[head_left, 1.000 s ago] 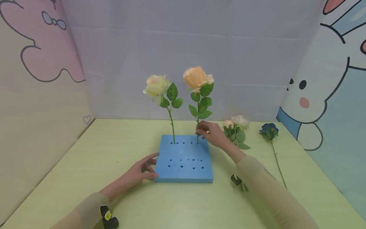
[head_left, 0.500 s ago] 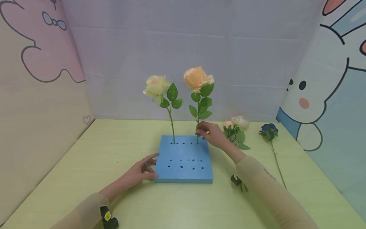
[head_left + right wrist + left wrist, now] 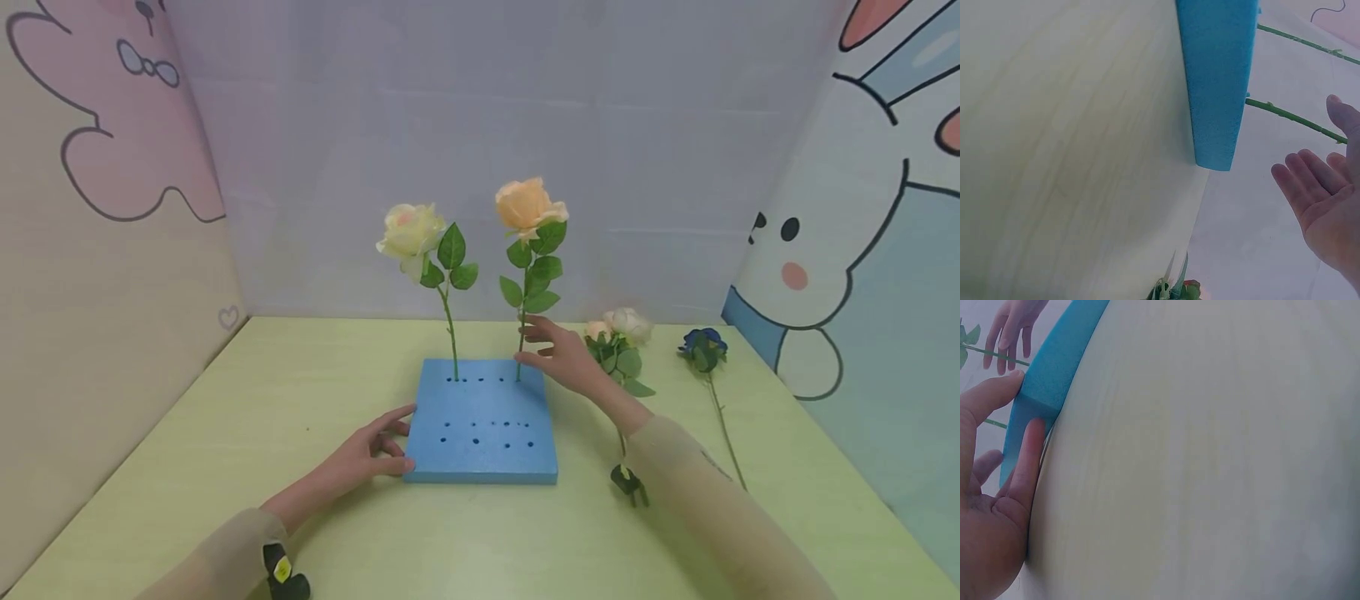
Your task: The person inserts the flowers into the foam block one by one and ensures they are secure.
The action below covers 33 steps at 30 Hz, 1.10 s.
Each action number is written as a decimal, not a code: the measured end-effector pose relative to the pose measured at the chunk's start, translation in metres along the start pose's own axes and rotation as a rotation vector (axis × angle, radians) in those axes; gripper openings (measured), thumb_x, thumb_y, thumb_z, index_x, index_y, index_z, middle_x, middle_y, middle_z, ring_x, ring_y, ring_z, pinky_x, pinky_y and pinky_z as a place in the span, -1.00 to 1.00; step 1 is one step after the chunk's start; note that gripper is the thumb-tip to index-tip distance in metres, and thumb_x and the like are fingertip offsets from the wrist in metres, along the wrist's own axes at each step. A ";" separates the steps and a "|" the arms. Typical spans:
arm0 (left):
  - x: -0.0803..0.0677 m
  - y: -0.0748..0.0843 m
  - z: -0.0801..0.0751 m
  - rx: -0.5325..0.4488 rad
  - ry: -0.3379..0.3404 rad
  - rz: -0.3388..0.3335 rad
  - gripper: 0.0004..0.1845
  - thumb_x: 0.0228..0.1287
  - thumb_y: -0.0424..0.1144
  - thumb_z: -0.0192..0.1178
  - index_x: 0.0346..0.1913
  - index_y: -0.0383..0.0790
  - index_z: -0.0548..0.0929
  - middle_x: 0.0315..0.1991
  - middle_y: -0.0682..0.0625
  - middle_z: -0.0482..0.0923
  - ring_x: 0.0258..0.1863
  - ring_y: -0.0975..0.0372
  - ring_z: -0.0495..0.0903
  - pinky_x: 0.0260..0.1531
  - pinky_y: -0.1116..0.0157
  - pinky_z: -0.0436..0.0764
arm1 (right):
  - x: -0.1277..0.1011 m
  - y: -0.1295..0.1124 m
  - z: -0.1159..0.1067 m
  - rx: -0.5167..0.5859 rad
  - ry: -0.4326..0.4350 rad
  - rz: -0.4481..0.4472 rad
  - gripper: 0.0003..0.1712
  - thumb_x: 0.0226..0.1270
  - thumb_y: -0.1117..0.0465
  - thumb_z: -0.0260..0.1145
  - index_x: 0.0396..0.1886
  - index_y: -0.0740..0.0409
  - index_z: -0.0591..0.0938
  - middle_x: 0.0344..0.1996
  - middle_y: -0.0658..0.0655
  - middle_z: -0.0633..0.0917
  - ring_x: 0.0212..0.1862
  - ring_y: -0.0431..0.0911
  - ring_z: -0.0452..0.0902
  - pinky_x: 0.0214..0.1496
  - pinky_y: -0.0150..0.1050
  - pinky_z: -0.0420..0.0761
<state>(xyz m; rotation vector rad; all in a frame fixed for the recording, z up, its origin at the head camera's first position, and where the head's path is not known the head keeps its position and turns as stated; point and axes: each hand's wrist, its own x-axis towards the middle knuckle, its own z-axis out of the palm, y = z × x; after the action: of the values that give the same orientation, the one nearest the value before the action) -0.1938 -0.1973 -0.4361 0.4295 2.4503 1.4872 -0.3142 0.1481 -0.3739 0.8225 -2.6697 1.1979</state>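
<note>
A: Head view first: the right hand [image 3: 566, 360] has its fingers parted around the stem [image 3: 523, 304] of the peach rose [image 3: 528, 208], thumb low, the rest higher, no grip showing. Bloom and leaves ride above those fingers; the stem's foot is below them, in the blue block [image 3: 480, 400].

B: Slight lean at the top there, over towards the right hand! I'd hold those fingers as a loose cage until it clearly stands alone. Where's the yellow rose [image 3: 411, 232]?

A: Upright in the block, well to the left of the right fingertips. Pale roses [image 3: 630, 323] lie just beyond the right wrist, so lift that sleeve [image 3: 697, 492] clear; a drag could pull them along.

B: Over to the left wrist, and what a steady brace! The left hand [image 3: 366, 448] has its fingers stretched out, tips against the block's side, clutching nothing. Light pressure should do; a hard shove might skid the block.

A: Right wrist now: palm turned up, fingers straight, the stem passing between them and the thumb, clear of the thumb tip. Deeper in, I can't tell whether anything touches.

B: Then back straight out, below the leaves, without hooking the stem.
</note>
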 end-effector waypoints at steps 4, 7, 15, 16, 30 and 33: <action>0.000 -0.001 0.000 -0.001 -0.001 0.016 -0.12 0.20 -0.14 0.39 0.53 -0.10 0.18 0.25 -0.25 0.42 -0.13 0.24 0.57 -0.04 0.32 0.45 | -0.004 0.002 -0.001 -0.007 0.006 -0.004 -0.22 0.32 0.06 0.38 0.45 0.16 0.31 0.30 0.27 0.55 0.30 0.15 0.51 0.20 0.01 0.58; 0.000 -0.001 0.001 0.006 0.002 0.010 -0.12 0.20 -0.13 0.39 0.53 -0.10 0.18 0.25 -0.25 0.42 -0.14 0.26 0.57 -0.05 0.32 0.45 | -0.008 0.003 -0.003 -0.020 0.015 -0.013 -0.22 0.33 0.06 0.38 0.46 0.14 0.30 0.30 0.27 0.55 0.30 0.15 0.51 0.21 0.01 0.58; -0.001 0.002 0.000 0.007 0.001 -0.003 -0.12 0.21 -0.14 0.38 0.53 -0.09 0.17 0.25 -0.25 0.42 -0.13 0.22 0.57 -0.06 0.31 0.46 | -0.015 0.003 -0.010 -0.024 0.050 -0.031 -0.24 0.33 0.06 0.38 0.45 0.14 0.34 0.30 0.24 0.56 0.29 0.15 0.52 0.22 0.02 0.57; -0.001 0.002 0.000 0.006 -0.002 0.001 -0.12 0.21 -0.15 0.38 0.53 -0.10 0.17 0.26 -0.26 0.42 -0.13 0.21 0.56 -0.06 0.29 0.46 | -0.016 0.004 -0.011 -0.024 0.052 -0.029 -0.25 0.33 0.05 0.37 0.44 0.13 0.34 0.30 0.23 0.56 0.30 0.15 0.51 0.23 0.02 0.57; -0.001 0.001 0.000 0.006 0.000 -0.003 -0.12 0.21 -0.14 0.38 0.53 -0.07 0.17 0.26 -0.24 0.41 -0.13 0.24 0.57 -0.04 0.30 0.45 | -0.031 0.009 -0.025 -0.008 0.077 -0.012 -0.28 0.34 0.09 0.36 0.43 0.16 0.36 0.31 0.24 0.55 0.32 0.13 0.48 0.24 0.03 0.55; 0.000 0.000 0.000 0.006 0.000 0.000 -0.12 0.21 -0.13 0.38 0.53 -0.07 0.17 0.26 -0.24 0.42 -0.13 0.26 0.57 -0.06 0.33 0.46 | -0.035 0.013 -0.027 -0.032 0.087 -0.016 -0.30 0.35 0.11 0.35 0.42 0.20 0.37 0.29 0.26 0.56 0.30 0.15 0.50 0.20 0.03 0.57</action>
<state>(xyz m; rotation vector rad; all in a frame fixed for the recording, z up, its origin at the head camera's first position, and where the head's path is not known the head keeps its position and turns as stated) -0.1936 -0.1971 -0.4358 0.4302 2.4553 1.4796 -0.2945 0.1893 -0.3744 0.7671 -2.6010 1.1563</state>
